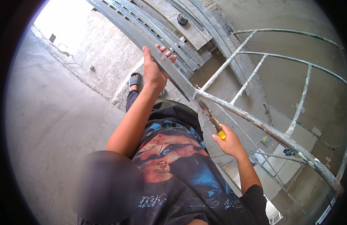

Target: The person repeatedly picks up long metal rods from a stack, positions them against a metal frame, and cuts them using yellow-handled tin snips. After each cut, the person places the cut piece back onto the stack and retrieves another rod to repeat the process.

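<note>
My left hand grips a long grey metal stud near its lower end, with the thumb on one side and the fingers round the other. The stud slants from the top left down to a cut end close to the scaffold frame. In my right hand is a pair of tin snips with yellow grips. Their dark blades point up and left, a little below the stud's end and apart from it. Whether the blades are parted is hard to make out.
A paint-spattered scaffold frame of metal tubes stands on the right. Several more metal studs lie on the ground ahead, near a small black object. My sandalled foot rests on the rough concrete edge.
</note>
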Tool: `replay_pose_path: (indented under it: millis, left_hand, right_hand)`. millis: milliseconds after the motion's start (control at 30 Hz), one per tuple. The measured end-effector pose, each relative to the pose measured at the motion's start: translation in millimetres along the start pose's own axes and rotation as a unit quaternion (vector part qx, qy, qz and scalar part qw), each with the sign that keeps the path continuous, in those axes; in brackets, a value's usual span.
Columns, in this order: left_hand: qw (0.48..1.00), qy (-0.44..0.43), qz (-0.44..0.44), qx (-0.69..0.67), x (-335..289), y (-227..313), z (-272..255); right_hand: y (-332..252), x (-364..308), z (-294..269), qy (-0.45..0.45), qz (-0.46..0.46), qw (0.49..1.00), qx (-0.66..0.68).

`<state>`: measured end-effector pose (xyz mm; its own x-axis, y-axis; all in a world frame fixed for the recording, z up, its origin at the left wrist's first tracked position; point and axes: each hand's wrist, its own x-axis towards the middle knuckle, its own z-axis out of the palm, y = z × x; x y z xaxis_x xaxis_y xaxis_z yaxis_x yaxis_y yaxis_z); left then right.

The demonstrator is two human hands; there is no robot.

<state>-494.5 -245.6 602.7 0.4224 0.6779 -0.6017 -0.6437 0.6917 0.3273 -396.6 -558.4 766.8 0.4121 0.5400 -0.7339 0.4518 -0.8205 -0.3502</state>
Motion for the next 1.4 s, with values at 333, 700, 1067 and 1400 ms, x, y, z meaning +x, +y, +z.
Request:
replay_pose_path:
  millis: [333,700,1067,1400]
  left_hand:
    - [0.998,-0.051,0.025,-0.022,-8,14,-27]
    - [0.998,-0.051,0.027,-0.035,-8,20,-30]
    - [0.998,-0.047,0.016,-0.048,-2,16,-33]
    - [0.998,-0.041,0.007,-0.045,2,13,-34]
  right_hand:
    - [-4,16,-2,-0.058,-0.018,0.998,0.013]
    - [-26,29,-12,-0.079,-0.045,0.995,-0.039]
    - [-29,28,-19,-0.101,-0.004,0.994,-0.033]
    - [-38,36,-24,-0.106,0.005,0.993,-0.043]
